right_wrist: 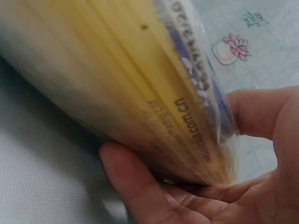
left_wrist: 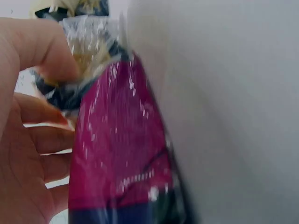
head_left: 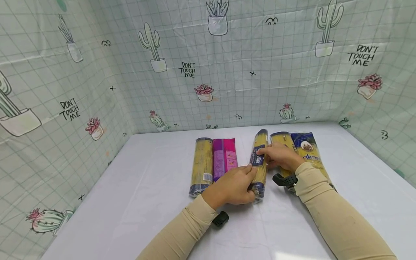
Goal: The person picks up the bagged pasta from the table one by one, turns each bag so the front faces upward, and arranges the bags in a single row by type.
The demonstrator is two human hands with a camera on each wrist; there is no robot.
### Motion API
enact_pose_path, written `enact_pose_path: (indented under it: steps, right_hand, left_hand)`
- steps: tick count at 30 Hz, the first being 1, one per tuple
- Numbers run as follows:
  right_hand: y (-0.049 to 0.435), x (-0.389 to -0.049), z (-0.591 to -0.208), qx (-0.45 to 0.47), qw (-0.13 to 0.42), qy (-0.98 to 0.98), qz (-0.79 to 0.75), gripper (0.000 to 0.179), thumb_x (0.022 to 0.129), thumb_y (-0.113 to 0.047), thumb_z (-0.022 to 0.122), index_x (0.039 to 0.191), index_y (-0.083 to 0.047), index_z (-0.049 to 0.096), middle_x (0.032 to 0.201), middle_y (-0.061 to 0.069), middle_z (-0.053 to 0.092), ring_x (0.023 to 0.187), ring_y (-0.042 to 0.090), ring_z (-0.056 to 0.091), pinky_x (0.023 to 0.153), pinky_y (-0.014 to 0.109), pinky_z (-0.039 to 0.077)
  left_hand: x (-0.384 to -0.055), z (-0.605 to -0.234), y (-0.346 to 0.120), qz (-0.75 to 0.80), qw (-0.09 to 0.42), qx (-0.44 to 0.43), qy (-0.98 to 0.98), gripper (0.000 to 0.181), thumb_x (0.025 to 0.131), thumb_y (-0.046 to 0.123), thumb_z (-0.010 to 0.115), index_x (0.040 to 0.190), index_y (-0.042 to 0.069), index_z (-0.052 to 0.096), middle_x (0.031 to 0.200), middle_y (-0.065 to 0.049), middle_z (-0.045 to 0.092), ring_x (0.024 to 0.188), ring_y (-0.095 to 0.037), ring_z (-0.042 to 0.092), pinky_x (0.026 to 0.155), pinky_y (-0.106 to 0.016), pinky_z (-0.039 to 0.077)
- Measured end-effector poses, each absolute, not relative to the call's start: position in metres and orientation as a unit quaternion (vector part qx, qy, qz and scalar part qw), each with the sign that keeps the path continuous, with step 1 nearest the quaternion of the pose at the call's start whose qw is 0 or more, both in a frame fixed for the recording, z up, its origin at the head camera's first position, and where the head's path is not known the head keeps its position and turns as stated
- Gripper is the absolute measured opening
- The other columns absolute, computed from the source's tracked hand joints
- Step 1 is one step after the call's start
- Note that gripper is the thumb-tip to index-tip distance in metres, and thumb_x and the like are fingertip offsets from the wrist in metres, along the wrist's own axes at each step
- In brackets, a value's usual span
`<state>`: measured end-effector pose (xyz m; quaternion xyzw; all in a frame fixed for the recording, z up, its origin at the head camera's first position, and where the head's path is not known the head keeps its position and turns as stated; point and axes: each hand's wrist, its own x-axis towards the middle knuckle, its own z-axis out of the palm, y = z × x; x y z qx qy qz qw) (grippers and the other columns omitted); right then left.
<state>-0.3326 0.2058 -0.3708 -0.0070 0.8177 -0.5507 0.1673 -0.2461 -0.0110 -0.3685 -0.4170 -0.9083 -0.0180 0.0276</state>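
Note:
A clear-wrapped pack of spaghetti (head_left: 260, 175) with a dark blue label stands between my two hands, its long side pointing away from me. My right hand (head_left: 283, 156) grips it from the right; in the right wrist view the thumb and fingers (right_wrist: 133, 179) wrap its edges. Toward its near end, my left hand (head_left: 234, 186) holds the left side. The left wrist view shows the thumb and curled fingers (left_wrist: 49, 140) at its blue end, partly hidden behind a magenta pack (left_wrist: 124, 135).
Left of my hands lie another spaghetti pack (head_left: 203, 162) and the pink-purple pack (head_left: 225, 157), side by side. On the right, partly under my right arm, are a yellow pack (head_left: 282, 139) and a blue-topped pasta pack (head_left: 307, 144). A cactus-print sheet (head_left: 247, 90) hangs behind the white table (head_left: 139, 202).

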Motion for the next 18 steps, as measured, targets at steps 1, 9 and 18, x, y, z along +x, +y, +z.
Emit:
enact_pose_path:
  steps: [1, 9, 18]
  right_hand:
    - [0.2058, -0.3319, -0.3710, -0.007, 0.165, 0.816, -0.554, 0.030, 0.098, -0.021, 0.061, 0.105, 0.008, 0.062, 0.086, 0.007, 0.063, 0.075, 0.016, 0.060, 0.068, 0.032, 0.057]
    - [0.2055, -0.3300, -0.3698, -0.017, 0.161, 0.810, -0.563, 0.022, 0.095, -0.018, 0.062, 0.077, -0.008, 0.057, 0.064, -0.002, 0.041, 0.061, 0.013, 0.044, 0.059, 0.030, 0.049]
    - [0.2052, -0.3306, -0.3706, -0.002, 0.168, 0.810, -0.562, 0.034, 0.097, -0.019, 0.058, 0.116, 0.009, 0.059, 0.091, 0.007, 0.061, 0.079, 0.015, 0.060, 0.070, 0.031, 0.055]
  left_hand:
    - [-0.2468, -0.3683, -0.0114, -0.023, 0.026, -0.417, -0.908, 0.077, 0.088, 0.032, 0.064, 0.153, 0.002, 0.037, 0.153, -0.016, 0.042, 0.137, -0.021, 0.045, 0.112, -0.029, 0.035]
    - [-0.2493, -0.3679, -0.0122, -0.019, 0.034, -0.420, -0.907, 0.077, 0.086, 0.037, 0.064, 0.152, 0.005, 0.039, 0.151, -0.017, 0.045, 0.115, -0.024, 0.063, 0.097, -0.031, 0.050]
    - [-0.2475, -0.3672, -0.0118, -0.016, 0.017, -0.410, -0.912, 0.078, 0.088, 0.038, 0.062, 0.154, 0.007, 0.036, 0.154, -0.015, 0.042, 0.120, -0.024, 0.061, 0.100, -0.030, 0.048]
